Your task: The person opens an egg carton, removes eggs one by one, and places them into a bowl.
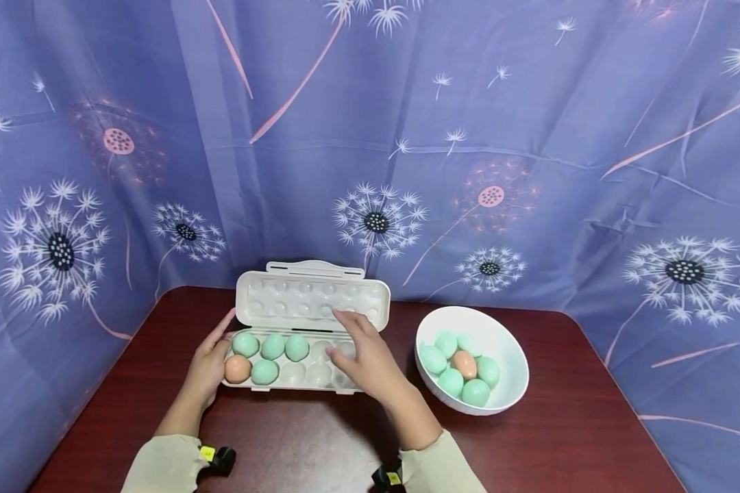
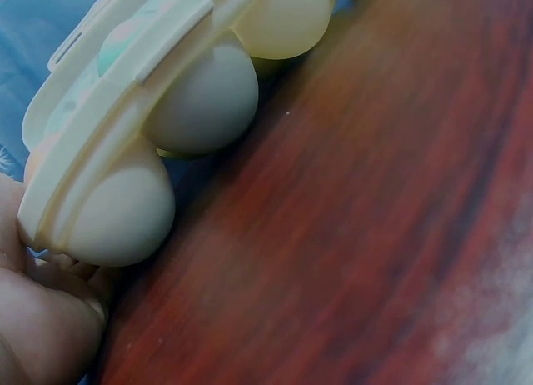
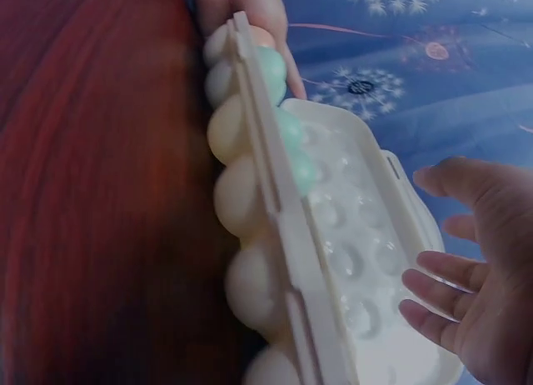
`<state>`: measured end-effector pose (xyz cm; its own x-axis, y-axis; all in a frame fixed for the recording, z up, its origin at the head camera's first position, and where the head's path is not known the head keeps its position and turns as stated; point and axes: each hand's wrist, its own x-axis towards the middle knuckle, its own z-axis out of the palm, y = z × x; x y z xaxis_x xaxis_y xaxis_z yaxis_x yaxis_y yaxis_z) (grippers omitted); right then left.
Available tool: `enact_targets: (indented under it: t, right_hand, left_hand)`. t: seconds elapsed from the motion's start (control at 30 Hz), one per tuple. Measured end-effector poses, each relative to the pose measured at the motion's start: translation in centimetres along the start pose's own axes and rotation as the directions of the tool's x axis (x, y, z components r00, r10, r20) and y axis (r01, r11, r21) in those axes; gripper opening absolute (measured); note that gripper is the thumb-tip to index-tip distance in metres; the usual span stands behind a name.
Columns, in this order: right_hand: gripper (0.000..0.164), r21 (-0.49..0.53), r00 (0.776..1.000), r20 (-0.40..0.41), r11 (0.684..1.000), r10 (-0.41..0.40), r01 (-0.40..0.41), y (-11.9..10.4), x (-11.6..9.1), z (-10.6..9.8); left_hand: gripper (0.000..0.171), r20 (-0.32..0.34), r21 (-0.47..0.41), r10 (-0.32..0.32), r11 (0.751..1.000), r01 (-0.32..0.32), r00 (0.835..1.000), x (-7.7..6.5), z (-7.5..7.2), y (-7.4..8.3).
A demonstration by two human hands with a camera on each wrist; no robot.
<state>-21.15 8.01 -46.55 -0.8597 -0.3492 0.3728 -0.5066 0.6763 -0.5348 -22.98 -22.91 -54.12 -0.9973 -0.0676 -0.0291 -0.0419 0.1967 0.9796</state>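
An egg carton (image 1: 292,374) lies with its lid (image 1: 311,301) raised at the back. Its left part holds several pale green eggs (image 1: 273,346) and one brown egg (image 1: 238,369); the cells on its right are bare. At the carton's left end, my left hand (image 1: 205,366) rests against the side with a finger stretched toward the back corner. The left wrist view catches that hand (image 2: 42,318) below the rim, partly cut off. My right hand (image 1: 370,359) hovers over the bare cells, its fingers (image 3: 450,289) spread and holding nothing.
To the right of the carton stands a white bowl (image 1: 513,370) with several green eggs (image 1: 475,393) and one brown egg (image 1: 465,365). Everything sits on a dark red wooden table (image 1: 284,438). Behind it hangs a blue curtain (image 1: 308,178) printed with dandelions.
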Motion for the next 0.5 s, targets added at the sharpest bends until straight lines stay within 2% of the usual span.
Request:
enact_targets:
  t: [0.3,0.5]
  right_hand:
    - [0.066,-0.015,0.998,0.037,0.999,-0.045,0.046,-1.0,1.0,2.6]
    - [0.068,-0.037,0.995,0.089,0.998,-0.047,0.050,-1.6,1.3,4.1]
  left_hand:
    - [0.051,-0.003,0.003,0.005,1.000,-0.005,1.000,-0.2,-0.1,0.1]
    - [0.051,-0.005,0.006,-0.004,1.000,0.004,1.000,-0.2,-0.1,0.1]
